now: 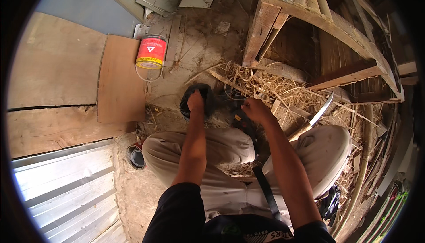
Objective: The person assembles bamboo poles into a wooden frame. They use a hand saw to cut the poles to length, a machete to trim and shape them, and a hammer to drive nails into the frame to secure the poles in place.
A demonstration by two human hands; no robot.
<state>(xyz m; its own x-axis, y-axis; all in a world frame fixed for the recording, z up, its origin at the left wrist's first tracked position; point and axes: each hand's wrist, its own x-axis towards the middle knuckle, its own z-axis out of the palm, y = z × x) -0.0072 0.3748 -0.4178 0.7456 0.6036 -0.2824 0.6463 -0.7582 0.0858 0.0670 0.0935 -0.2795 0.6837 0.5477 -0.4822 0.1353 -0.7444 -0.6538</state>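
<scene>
My left hand (195, 100) is closed, its fingers down at the opening of a dark, rounded object (204, 90) that looks like a black bag or pouch. What those fingers grip is hidden. A little to the right, my right hand (254, 108) is closed too, held above the ground in front of my crossed legs. A thin line, perhaps a strip, runs near its fingertips, but I cannot make out what it holds. Beyond that hand lies a heap of pale shavings (270, 86). A long-bladed knife (322, 110) leans by my right knee, its light handle against the trousers.
A bamboo-slatted wooden bench frame (318, 10) stands at the far right. A red and yellow can (152, 52) with a wire handle is at the far left, beside wooden boards (119, 79). Another can (136, 156) lies near my left knee, by corrugated metal sheeting (73, 190).
</scene>
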